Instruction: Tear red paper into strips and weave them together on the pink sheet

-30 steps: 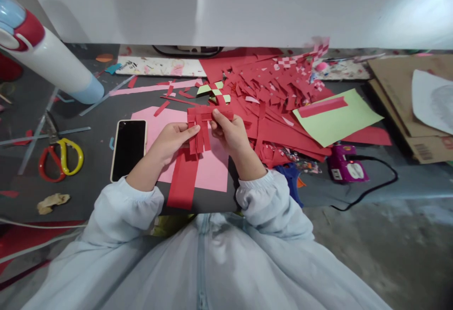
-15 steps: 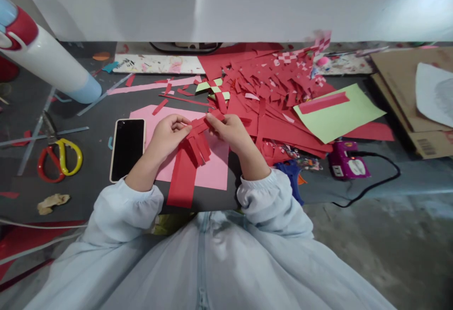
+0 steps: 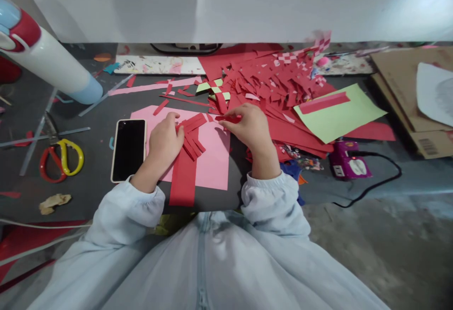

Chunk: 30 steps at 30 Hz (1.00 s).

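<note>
My left hand [image 3: 165, 138] grips the left edge of a red paper piece with slit strips [image 3: 193, 142], which lies over a wide red strip [image 3: 183, 183] and a pink sheet [image 3: 214, 166]. To its right, my right hand [image 3: 247, 125] is closed, thumb and fingers pinched on a red paper strip [image 3: 231, 119]. A gap with pink paper showing separates that strip from the slit piece. Beyond the hands lies a small green and red woven piece [image 3: 214, 88].
A phone [image 3: 129, 150], scissors [image 3: 62, 159] and a bottle [image 3: 67, 62] are on the left. Red paper scraps [image 3: 272, 81] pile up behind my right hand. Further right are a green sheet [image 3: 339, 114], a purple device [image 3: 348, 160] with a cable and cardboard [image 3: 403, 83].
My right hand has moved right, away from the slit piece, with a red strip in its fingers. The slit piece now lies lower and turned beside my left hand.
</note>
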Each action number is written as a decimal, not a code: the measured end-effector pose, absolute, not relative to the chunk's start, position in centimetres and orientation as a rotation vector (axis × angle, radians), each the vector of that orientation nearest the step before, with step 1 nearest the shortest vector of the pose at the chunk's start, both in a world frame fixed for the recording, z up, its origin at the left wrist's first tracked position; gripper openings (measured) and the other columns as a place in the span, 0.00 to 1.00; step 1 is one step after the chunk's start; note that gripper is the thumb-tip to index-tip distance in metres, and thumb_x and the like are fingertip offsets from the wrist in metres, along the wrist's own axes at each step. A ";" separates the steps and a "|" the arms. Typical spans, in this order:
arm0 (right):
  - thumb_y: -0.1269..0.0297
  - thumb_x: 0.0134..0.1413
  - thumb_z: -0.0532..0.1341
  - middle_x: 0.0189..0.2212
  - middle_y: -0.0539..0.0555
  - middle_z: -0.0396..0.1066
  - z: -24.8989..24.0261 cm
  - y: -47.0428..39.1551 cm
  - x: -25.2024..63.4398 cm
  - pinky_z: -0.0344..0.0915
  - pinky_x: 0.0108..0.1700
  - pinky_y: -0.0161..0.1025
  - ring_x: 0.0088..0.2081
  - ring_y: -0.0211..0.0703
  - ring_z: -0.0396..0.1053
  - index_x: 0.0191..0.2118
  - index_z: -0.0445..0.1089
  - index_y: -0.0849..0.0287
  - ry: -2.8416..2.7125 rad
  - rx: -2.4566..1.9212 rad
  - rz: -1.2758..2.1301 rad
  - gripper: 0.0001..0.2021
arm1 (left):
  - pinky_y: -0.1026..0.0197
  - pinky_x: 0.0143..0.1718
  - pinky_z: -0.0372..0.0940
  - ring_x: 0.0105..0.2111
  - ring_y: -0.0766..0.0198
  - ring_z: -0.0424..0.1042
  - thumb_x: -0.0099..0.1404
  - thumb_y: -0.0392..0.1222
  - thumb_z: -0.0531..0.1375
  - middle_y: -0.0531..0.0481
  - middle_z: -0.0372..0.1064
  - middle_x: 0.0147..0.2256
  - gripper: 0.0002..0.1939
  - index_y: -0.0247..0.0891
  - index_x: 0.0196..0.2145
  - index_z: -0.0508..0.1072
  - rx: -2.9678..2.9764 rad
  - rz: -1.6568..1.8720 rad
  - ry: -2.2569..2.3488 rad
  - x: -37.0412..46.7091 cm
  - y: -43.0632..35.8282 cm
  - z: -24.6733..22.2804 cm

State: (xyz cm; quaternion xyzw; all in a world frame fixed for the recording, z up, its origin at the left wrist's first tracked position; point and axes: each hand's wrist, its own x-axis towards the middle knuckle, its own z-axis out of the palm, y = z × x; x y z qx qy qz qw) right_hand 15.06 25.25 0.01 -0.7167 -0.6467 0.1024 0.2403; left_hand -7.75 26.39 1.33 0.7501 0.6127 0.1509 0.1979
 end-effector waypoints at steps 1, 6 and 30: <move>0.61 0.48 0.69 0.33 0.59 0.75 -0.1 25.3 15.0 0.65 0.44 0.47 0.39 0.53 0.70 0.36 0.81 0.59 -1.813 -1.976 0.261 0.09 | 0.54 0.49 0.67 0.47 0.53 0.76 0.69 0.37 0.54 0.43 0.76 0.44 0.17 0.36 0.54 0.68 2.113 0.416 1.724 -7.7 26.4 1.3; 0.65 0.54 0.62 0.35 0.62 0.76 -0.5 25.5 15.0 0.63 0.50 0.53 0.42 0.56 0.70 0.34 0.78 0.60 -1.860 -1.945 0.256 0.07 | 0.49 0.51 0.66 0.50 0.47 0.73 0.69 0.36 0.53 0.38 0.76 0.45 0.16 0.34 0.53 0.69 2.172 0.435 1.684 -7.9 26.6 1.2; 0.54 0.47 0.69 0.24 0.54 0.77 3.1 24.0 15.3 0.65 0.32 0.36 0.28 0.40 0.71 0.27 0.79 0.59 -1.761 -1.274 1.516 0.12 | 0.56 0.40 0.64 0.41 0.52 0.77 0.64 0.38 0.57 0.45 0.79 0.38 0.11 0.40 0.42 0.77 2.119 0.393 1.625 -8.9 27.0 2.4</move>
